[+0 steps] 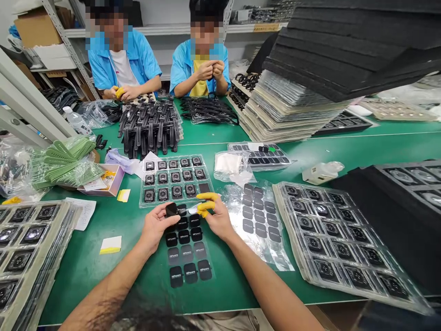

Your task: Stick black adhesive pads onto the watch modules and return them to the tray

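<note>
From where I stand, the person's left hand (153,230) has its grip closed on a dark, square watch unit (171,210), thumb along the near edge and fingers curled behind the far side. The right hand (217,218) comes in from the other side, wearing yellow finger covers (206,196); its grip is pinched nearly shut, the covered fingertips seeming to hold a small pale film (192,209), though glare blurs that contact. One covered finger sticks out straight above the pinch. The unit is raised over the far end of a sheet of black square stickers (187,253), which lies flat on the green worktop (86,266).

Just beyond the hands sits a clear tray (168,185) of similar units in rows, its near right pocket holding just a dark flat square. To the right, near that wrist, lies a shiny clear film bearing grey squares (261,216). Across the worktop, two co-workers in blue shirts (144,57) sit with their hands busy.
</note>
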